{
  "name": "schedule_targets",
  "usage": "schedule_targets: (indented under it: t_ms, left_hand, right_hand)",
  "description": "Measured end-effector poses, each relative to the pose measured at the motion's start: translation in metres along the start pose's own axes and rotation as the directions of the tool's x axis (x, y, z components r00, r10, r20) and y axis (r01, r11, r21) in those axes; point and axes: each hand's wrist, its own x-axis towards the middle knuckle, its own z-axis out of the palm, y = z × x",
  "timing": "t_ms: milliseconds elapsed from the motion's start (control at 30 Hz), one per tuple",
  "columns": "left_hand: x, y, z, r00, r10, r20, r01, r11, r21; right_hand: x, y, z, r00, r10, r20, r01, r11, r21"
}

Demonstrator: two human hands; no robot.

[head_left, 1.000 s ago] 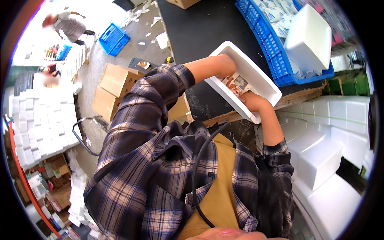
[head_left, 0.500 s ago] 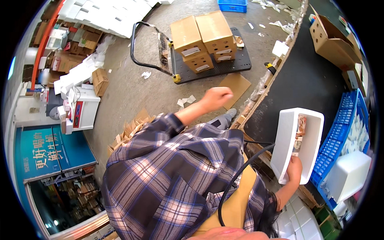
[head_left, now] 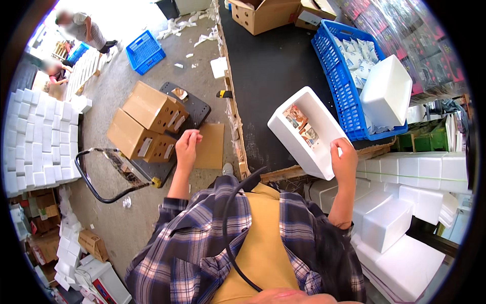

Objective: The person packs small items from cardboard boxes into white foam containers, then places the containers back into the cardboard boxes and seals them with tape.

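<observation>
My right hand (head_left: 344, 156) grips the near rim of a white foam box (head_left: 296, 147), thumb and fingers closed over its edge. The box is open at the top and sits tilted at the near edge of the black-topped table (head_left: 258, 101). Against its inner wall lie printed pieces (head_left: 296, 117) in brown, red and white; what they are I cannot make out. My left hand (head_left: 187, 143) is raised over the floor left of the table, its fingers curled closed. Nothing shows in it, and it touches nothing.
A blue crate (head_left: 331, 66) of white packets, with another foam box (head_left: 387, 88) on it, stands at the right. Cartons (head_left: 152, 109) sit on a black hand cart (head_left: 195, 109) at left. White foam boxes (head_left: 390, 218) are stacked at lower right. Two people (head_left: 86, 30) are far left.
The view has swung right, bringing the table and foam box toward the middle. My right hand still grips the box rim. My left hand stays closed and is now left of my body.
</observation>
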Motion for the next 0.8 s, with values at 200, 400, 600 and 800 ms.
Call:
schedule_targets:
  t_ms: [200, 400, 600, 800]
  left_hand:
    - [0.078, 0.04, 0.058, 0.978, 0.172, 0.118, -0.169, 0.985, -0.034]
    - [0.178, 0.101, 0.132, 0.916, 0.355, 0.186, -0.376, 0.921, 0.097]
    - [0.396, 0.154, 0.188, 0.804, 0.576, 0.145, -0.591, 0.752, 0.292]
    - [0.59, 0.148, 0.257, 0.735, 0.387, 0.557, -0.679, 0.407, 0.611]
  right_hand:
    - [-0.061, 0.036, -0.007, 0.964, 0.017, -0.265, -0.007, 0.999, 0.039]
    - [-0.096, 0.046, 0.028, 0.973, -0.005, -0.23, -0.022, 0.993, -0.115]
    - [-0.07, 0.025, 0.045, 0.993, 0.064, -0.104, -0.08, 0.984, -0.157]
    - [-0.055, 0.015, 0.055, 0.985, 0.138, -0.103, -0.164, 0.935, -0.316]
